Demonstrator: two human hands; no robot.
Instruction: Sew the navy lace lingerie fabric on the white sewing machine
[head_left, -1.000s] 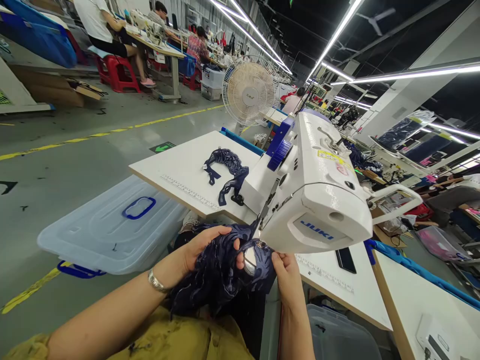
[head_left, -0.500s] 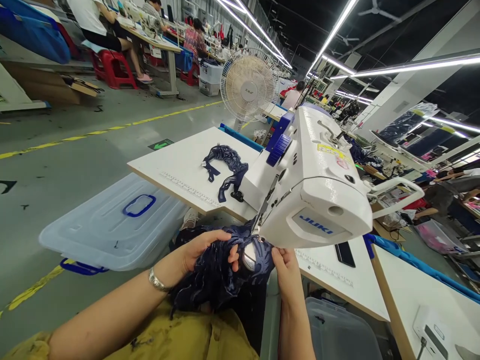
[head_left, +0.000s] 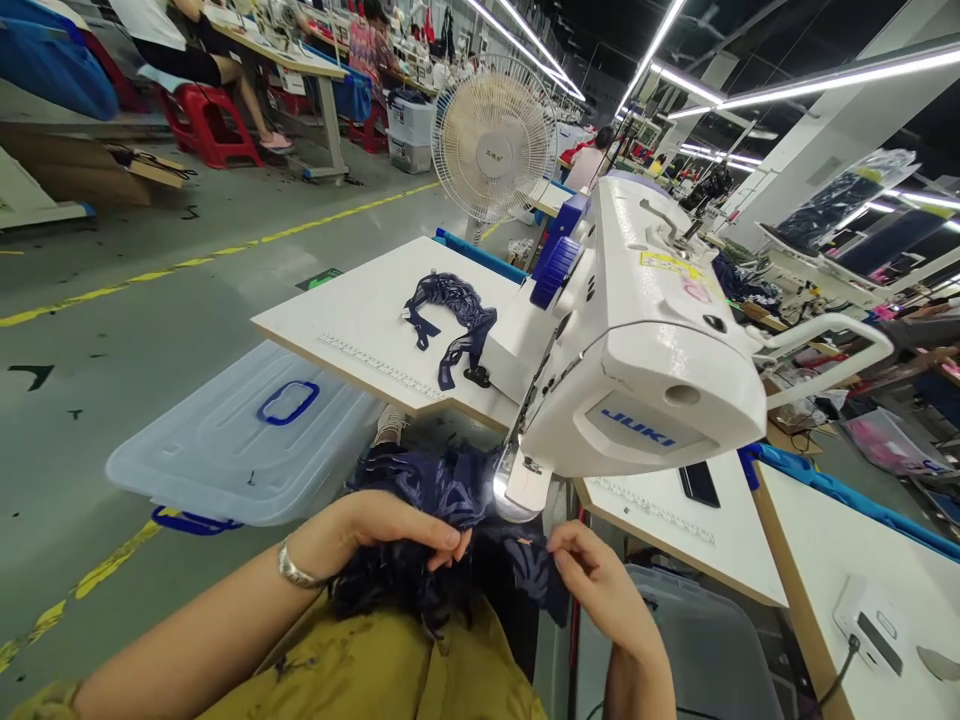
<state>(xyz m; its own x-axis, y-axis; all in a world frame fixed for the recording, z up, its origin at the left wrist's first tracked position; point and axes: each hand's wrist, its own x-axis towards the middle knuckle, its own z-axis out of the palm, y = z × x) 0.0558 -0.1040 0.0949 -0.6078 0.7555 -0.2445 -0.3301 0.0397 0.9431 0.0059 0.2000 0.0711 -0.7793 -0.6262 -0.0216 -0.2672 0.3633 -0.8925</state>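
Two hands point(head_left: 386, 525) point(head_left: 600, 580) apart, pinching navy fabric point(head_left: 450, 485)

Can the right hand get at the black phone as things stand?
Probably yes: the phone lies on the white tabletop, ahead and right of the right hand, with nothing visible blocking the way. Its fingertips pinch the navy fabric, though, so it would likely have to let go first.

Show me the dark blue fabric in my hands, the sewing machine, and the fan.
Dark blue fabric point(head_left: 444, 486): head view, on its bunched upper part.
Sewing machine point(head_left: 652, 360): head view, on its white casing.
Fan point(head_left: 495, 157): head view, on its round hub.
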